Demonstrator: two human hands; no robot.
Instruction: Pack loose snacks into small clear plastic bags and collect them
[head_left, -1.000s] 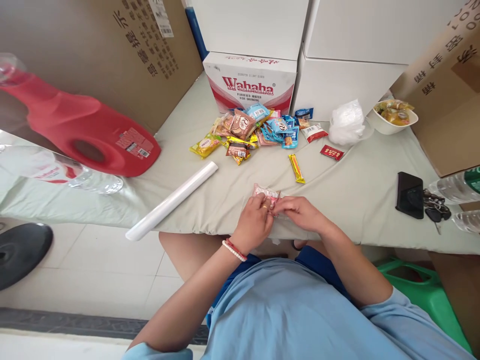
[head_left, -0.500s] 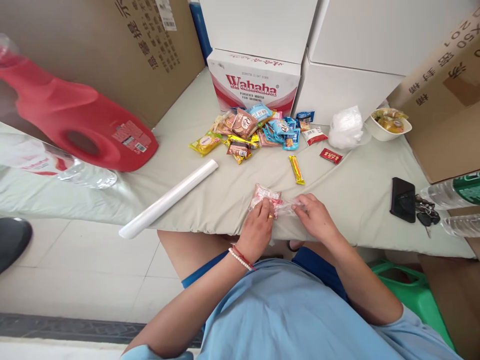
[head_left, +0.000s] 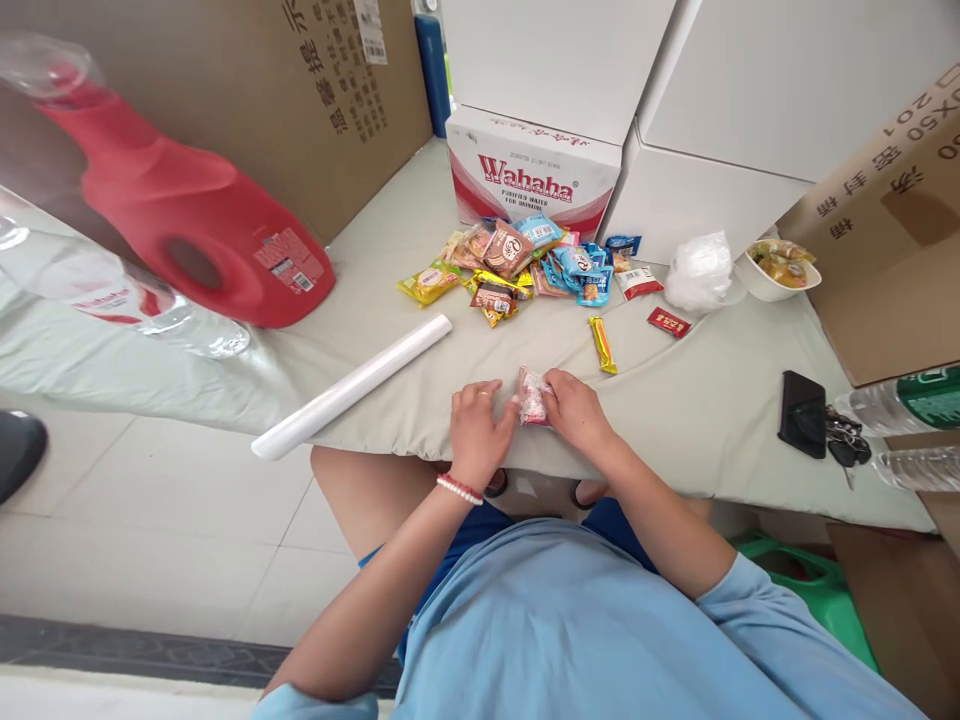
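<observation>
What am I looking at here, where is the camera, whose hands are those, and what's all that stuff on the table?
There is no machine here. A person wears a camera on the head, so the single picture looks down over their blue shirt at their own two hands. The right hand pinches a small pink snack packet. The left hand rests on the cloth beside it, with its thumb at the packet's edge; whether it grips is unclear. On the cloth-covered table lie a pile of snack packets, a yellow bar, a white roll, a red jug, a phone next to keys, and a bowl. A printed box stands behind the pile.
</observation>
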